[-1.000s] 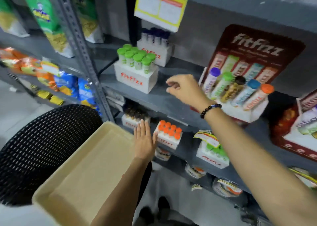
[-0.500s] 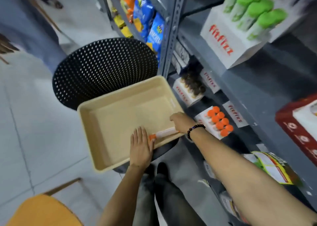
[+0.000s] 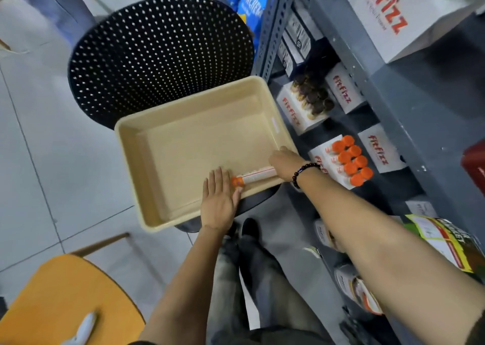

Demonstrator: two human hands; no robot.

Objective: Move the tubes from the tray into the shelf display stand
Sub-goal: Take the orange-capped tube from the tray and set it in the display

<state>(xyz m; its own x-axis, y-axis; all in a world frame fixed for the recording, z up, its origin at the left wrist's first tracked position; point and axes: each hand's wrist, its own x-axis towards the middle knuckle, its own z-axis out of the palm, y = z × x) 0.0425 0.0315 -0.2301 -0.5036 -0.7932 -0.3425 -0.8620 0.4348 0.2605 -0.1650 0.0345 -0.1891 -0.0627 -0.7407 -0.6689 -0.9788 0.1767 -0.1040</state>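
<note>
- A beige tray (image 3: 183,145) sits in the middle of the frame, resting on a black perforated chair (image 3: 157,51) that fills the upper left.
- One tube (image 3: 256,177) with an orange cap lies on its side in the tray, along the near wall at the lower right corner, cap pointing left.
- The right hand (image 3: 286,161) reaches down from the right of the frame into that corner of the tray, fingers closed around the plain end of the tube. A dark bead bracelet (image 3: 304,171) circles the wrist.
- The left hand (image 3: 219,200) lies flat and spread on the near rim of the tray, palm down, gripping nothing; its thumb side is just beside the orange cap.
- To the right of the tray stands a grey metal shelf (image 3: 393,87).
- On its lower level, right of centre, is a white box (image 3: 325,156) printed "fitfizz", holding upright tubes with orange caps (image 3: 351,161).
- Above it in the frame, a second white box (image 3: 294,111) holds tubes with dark caps.
- A large white "fitfizz" box (image 3: 388,14) sits on the higher level at the upper right.
- An orange seat (image 3: 60,302) shows at the lower left.
- The person's dark trousers and shoes (image 3: 249,229) are at bottom centre, on a pale tiled floor (image 3: 39,161).
</note>
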